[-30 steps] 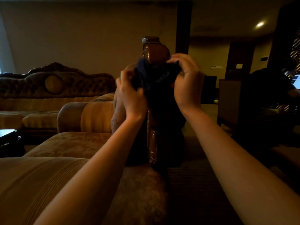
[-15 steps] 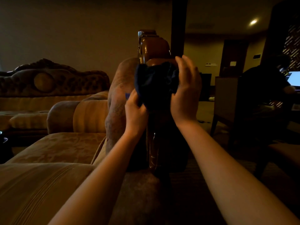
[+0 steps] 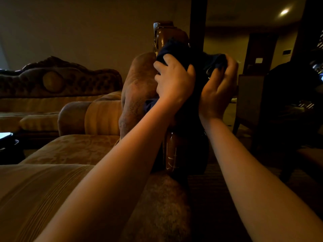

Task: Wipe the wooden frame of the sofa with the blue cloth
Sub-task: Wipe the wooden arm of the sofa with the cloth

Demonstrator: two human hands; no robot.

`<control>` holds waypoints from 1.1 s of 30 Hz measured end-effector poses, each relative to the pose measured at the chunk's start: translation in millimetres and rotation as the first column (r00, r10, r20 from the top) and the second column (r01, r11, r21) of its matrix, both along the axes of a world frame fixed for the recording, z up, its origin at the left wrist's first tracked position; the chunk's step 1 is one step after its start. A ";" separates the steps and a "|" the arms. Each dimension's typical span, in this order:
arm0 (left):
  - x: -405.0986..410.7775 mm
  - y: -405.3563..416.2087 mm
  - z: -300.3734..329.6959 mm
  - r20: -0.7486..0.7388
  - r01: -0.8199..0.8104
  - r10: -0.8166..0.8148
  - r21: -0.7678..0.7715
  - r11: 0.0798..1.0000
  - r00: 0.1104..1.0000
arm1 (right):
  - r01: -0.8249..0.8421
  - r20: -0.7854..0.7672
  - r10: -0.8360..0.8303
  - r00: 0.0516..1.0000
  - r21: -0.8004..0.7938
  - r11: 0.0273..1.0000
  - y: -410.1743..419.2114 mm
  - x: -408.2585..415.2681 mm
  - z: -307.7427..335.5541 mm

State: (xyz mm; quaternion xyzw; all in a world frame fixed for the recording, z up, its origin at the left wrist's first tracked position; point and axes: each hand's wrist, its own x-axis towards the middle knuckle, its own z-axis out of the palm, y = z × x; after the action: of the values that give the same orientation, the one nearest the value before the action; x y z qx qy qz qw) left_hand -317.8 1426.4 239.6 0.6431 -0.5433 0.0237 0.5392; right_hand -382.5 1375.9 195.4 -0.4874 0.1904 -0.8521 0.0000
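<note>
1. Both hands, the left hand (image 3: pixel 173 82) and right hand (image 3: pixel 215 91), are wrapped in the blue cloth (image 3: pixel 190 55) against the wooden frame (image 3: pixel 167 34), which blocks passage straight ahead.
2. Just left of the left hand, the padded sofa back (image 3: pixel 136 91) closes that side.
3. Right of the right hand there is open air, with a chair (image 3: pixel 248 102) farther off.
4. Above the hands only the frame's top stands up; beside it is free.

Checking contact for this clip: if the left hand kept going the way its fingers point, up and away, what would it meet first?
The left hand already grips the dark blue cloth; right behind it stands the glossy brown wooden frame post of the sofa, probably touching, though depth is unclear.
</note>
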 end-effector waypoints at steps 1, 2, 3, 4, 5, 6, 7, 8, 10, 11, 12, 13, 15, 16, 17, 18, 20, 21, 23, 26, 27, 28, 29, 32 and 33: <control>-0.5 -0.6 -0.5 -0.008 -0.015 0.015 -0.003 1.000 1.000 | -0.015 0.006 0.015 1.000 -0.001 1.000 -0.9 -0.1 0.1; 0.9 -1.0 -2.3 -0.023 -0.018 0.018 -0.016 1.000 1.000 | -0.036 0.001 0.036 0.999 0.000 0.999 -1.9 0.0 0.3; 4.7 -1.0 -3.1 -0.036 -0.021 0.019 -0.041 0.999 0.999 | -0.057 -0.004 0.057 0.998 0.005 0.998 -2.5 0.4 0.1; 9.1 -1.4 -3.0 -0.050 -0.021 0.017 -0.073 0.997 0.999 | -0.076 -0.004 0.076 0.997 0.011 0.997 -2.6 1.0 -0.2; 14.4 -1.1 -2.3 -0.070 -0.008 0.000 -0.114 0.993 0.998 | -0.088 0.000 0.088 0.996 0.016 0.996 -2.0 1.5 0.0; 19.5 0.3 -2.1 -0.104 0.020 -0.036 -0.155 0.988 0.994 | -0.098 0.006 0.098 0.995 0.024 0.995 -1.0 2.3 0.2; 23.5 2.8 -2.6 -0.150 0.060 -0.090 -0.189 0.980 0.985 | -0.107 0.011 0.107 0.994 0.035 0.994 -0.1 3.1 0.5; 26.3 5.9 -3.3 -0.207 0.108 -0.152 -0.210 0.972 0.966 | -0.115 0.013 0.114 0.993 0.045 0.992 0.5 3.3 0.6; 31.7 11.6 -4.7 -0.332 0.197 -0.272 -0.243 0.950 0.903 | -0.130 0.013 0.129 0.992 0.063 0.990 2.4 2.6 0.6; 35.9 13.6 -5.9 -0.377 0.229 -0.310 -0.245 0.942 0.872 | -0.135 0.015 0.134 0.991 0.071 0.988 3.4 2.1 0.7; 39.8 15.6 -7.4 -0.406 0.246 -0.323 -0.230 0.942 0.855 | -0.140 0.018 0.139 0.990 0.077 0.987 4.3 2.0 0.9; 44.6 16.1 -11.1 -0.429 0.250 -0.317 -0.207 0.946 0.846 | -0.145 0.018 0.144 0.989 0.080 0.986 5.6 2.6 1.3; 49.3 13.6 -24.9 -0.460 0.221 -0.271 -0.161 0.962 0.846 | -0.142 -0.003 0.143 0.990 0.090 0.986 8.4 3.2 2.3; 48.5 11.7 -36.8 -0.467 0.185 -0.238 -0.158 0.970 0.851 | -0.127 -0.033 0.131 0.991 0.089 0.988 9.0 3.5 2.0; 45.7 11.1 -50.0 -0.464 0.138 -0.201 -0.166 0.976 0.863 | -0.102 -0.076 0.108 0.991 0.078 0.992 9.0 3.7 1.2; 41.8 11.9 -62.8 -0.448 0.101 -0.172 -0.179 0.979 0.877 | -0.066 -0.125 0.073 0.989 0.062 0.996 8.4 4.1 -0.2; 38.0 10.6 -87.8 -0.373 0.122 -0.211 -0.247 0.961 0.904 | 0.015 -0.211 -0.007 0.978 0.033 0.999 7.1 6.0 -3.4; 38.0 11.9 -99.5 -0.329 0.152 -0.246 -0.285 0.946 0.912 | 0.041 -0.234 -0.036 0.971 0.018 0.999 6.4 6.8 -4.9; 35.7 19.3 -120.4 -0.245 0.145 -0.223 -0.300 0.943 0.943 | 0.074 -0.245 -0.072 0.967 0.000 0.997 6.0 7.8 -6.6; 29.1 30.2 -159.1 -0.155 0.154 -0.203 -0.279 0.948 0.967 | 0.099 -0.240 -0.100 0.966 -0.014 0.995 5.3 7.6 -6.3; 28.0 32.5 -173.3 -0.141 0.168 -0.207 -0.249 0.954 0.968 | 0.103 -0.237 -0.104 0.966 -0.016 0.995 5.2 7.6 -6.8; 29.1 34.8 -187.0 -0.140 0.177 -0.209 -0.210 0.962 0.968 | 0.102 -0.232 -0.103 0.967 -0.018 0.995 5.4 7.7 -7.5; 30.7 38.1 -199.1 -0.157 0.181 -0.208 -0.170 0.969 0.965 | 0.094 -0.227 -0.096 0.969 -0.020 0.995 6.0 7.8 -7.7; 31.9 49.4 -218.5 -0.257 0.193 -0.202 -0.063 0.979 0.945 | 0.063 -0.218 -0.066 0.974 -0.021 0.998 7.5 7.7 -8.9; 31.3 51.4 -220.1 -0.305 0.208 -0.207 -0.032 0.978 0.929 | 0.060 -0.217 -0.063 0.974 -0.024 0.998 7.9 7.5 -10.0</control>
State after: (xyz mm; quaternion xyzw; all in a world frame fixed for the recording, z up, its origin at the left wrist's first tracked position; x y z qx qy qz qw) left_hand -286.5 1477.7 19.5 0.5781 -0.5177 -0.1338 0.6163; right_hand -375.1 1383.8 185.4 -0.5718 0.1969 -0.7947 -0.0514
